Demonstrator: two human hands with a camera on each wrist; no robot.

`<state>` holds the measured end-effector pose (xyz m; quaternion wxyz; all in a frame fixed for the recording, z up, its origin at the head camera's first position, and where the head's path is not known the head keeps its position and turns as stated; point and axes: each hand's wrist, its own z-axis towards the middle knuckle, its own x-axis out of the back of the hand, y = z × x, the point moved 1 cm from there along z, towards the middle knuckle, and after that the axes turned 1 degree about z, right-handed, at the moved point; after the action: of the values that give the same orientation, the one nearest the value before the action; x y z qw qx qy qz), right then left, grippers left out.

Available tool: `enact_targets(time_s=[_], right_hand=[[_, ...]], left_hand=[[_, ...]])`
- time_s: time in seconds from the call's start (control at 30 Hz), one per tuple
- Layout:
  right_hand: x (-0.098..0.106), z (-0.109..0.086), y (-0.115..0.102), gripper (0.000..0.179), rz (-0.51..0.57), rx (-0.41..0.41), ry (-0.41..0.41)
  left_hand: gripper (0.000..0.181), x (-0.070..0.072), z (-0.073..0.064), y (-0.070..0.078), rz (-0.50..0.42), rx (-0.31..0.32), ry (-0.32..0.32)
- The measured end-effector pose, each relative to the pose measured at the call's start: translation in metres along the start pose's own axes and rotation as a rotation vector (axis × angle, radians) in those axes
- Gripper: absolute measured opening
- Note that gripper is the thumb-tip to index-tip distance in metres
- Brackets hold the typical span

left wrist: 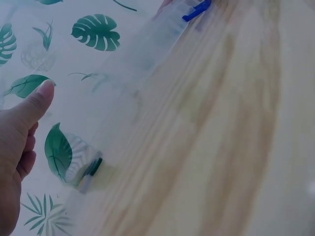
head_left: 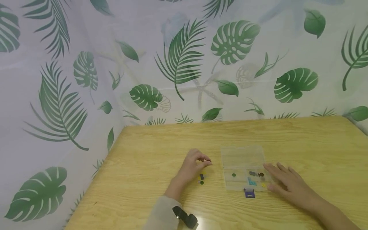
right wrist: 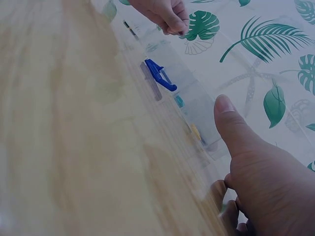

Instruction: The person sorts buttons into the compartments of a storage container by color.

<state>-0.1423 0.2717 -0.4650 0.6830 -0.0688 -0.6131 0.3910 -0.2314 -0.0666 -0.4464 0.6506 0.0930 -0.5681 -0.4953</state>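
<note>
My left hand (head_left: 192, 164) pinches a small dark piece (head_left: 210, 161) between thumb and fingertips, left of a clear plastic box. In the right wrist view, that left hand (right wrist: 165, 14) hovers beyond the box. Below it on the table lie several small round pieces (head_left: 202, 183), green, dark and yellow. The box (head_left: 230, 185) has its lid (head_left: 242, 155) laid back; its compartments hold a green piece (head_left: 234, 175), grey discs (head_left: 253, 173), light blue pieces (head_left: 252, 182) and a yellow piece (head_left: 263, 185). My right hand (head_left: 290, 182) lies with fingers extended at the box's right edge.
A blue-purple clip-like latch (head_left: 249, 193) projects from the box's front edge. The wood-grain table (head_left: 138, 150) reaches back to a white sheet with green leaf prints (head_left: 184, 57). A black strap (head_left: 185, 217) circles my left sleeve.
</note>
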Motion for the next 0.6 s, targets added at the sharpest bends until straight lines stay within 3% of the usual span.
enact_targets(time_s=[0.27,0.5,0.6], right_hand=[[0.0,0.0,0.0,0.063,0.023,-0.006,-0.008],[0.0,0.0,-0.002,0.064,0.029,0.009,0.002],[0.0,0.0,-0.001,0.064,0.03,0.01,0.004]], left_hand=[[0.013,-0.02,0.016,0.019,0.016,-0.124,0.033],[0.011,-0.045,0.024,0.034,0.012,-0.181,0.002],[0.01,-0.056,0.028,0.044,0.036,-0.259,-0.002]])
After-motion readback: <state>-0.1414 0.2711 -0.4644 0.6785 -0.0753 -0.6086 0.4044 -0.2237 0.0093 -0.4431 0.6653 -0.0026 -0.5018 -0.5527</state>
